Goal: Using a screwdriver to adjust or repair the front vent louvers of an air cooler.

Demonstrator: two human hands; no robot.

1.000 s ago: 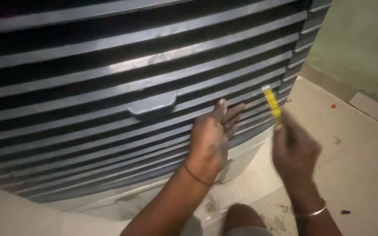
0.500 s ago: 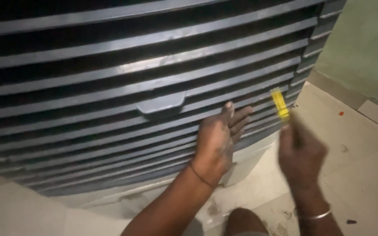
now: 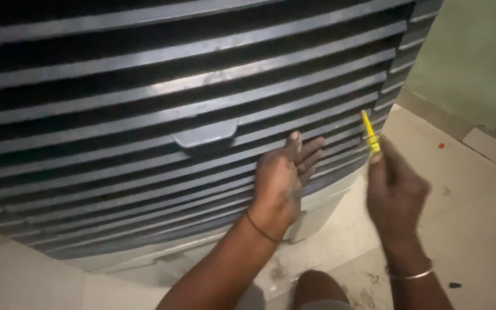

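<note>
Filling most of the view from 9 o'clock across to 2 o'clock is a big dark louvred panel (image 3: 144, 115), the front grille of what looks like an air cooler, its slats running nearly level and dipping a little toward the right. A small raised tab (image 3: 205, 135) sits on one slat near the middle. Below it, a pale base (image 3: 317, 215) rests on a dusty tiled floor (image 3: 477, 189); a greenish wall (image 3: 477, 51) stands at 2 o'clock.

Left hand (image 3: 282, 178): flat on the lower slats, fingers extended and slightly fanned, pointing toward 1 o'clock, palm pressed to the grille. It holds nothing. A thin band circles the wrist.

Right hand (image 3: 394, 192): off the panel, at 3 o'clock from the left hand, seen from the back, somewhat blurred. Fingers closed around the lower end of a slim yellow tool (image 3: 368, 131); I judge it a small screwdriver, though the tip is too fine to make out. A bangle (image 3: 411, 274) sits on that wrist.

Key relation: the tool's long axis stands nearly upright, leaning to 11 o'clock, its upper end just beside the panel's right edge (image 3: 386, 97). That edge lies at 11 o'clock from the right hand, which is the nearer of the two. Whether the tip touches the slats cannot be told.
</note>
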